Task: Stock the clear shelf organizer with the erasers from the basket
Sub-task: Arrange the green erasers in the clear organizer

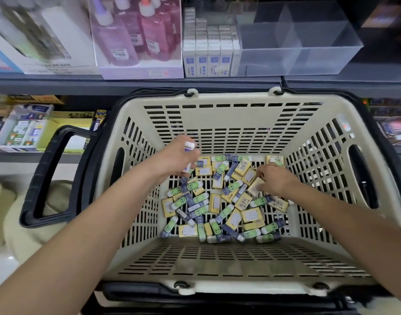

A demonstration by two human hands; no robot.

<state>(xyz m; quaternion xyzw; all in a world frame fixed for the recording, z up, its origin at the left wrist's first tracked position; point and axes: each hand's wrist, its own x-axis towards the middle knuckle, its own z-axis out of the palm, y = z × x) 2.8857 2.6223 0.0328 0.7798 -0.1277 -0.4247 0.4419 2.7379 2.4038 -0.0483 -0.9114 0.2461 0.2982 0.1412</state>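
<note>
A cream basket point(220, 114) with black handles holds several loose erasers point(220, 208) in green, yellow and navy sleeves. My left hand point(174, 159) hovers over the far left of the pile and grips white-and-navy erasers point(188, 147) that stick out above and below its fingers. Down in the pile at the far right, my right hand point(274, 179) pinches a yellow eraser point(255, 186). The clear shelf organizer point(295, 45) stands on the shelf above the basket. Its left compartments hold rows of white-and-blue erasers point(207, 53); its right compartments look empty.
Pink and purple bottles in a display box point(138, 42) stand left of the organizer on the grey shelf point(136, 81). A white box point(31, 39) sits further left. Lower shelves hold small boxed goods point(24, 128) at the left and right of the basket.
</note>
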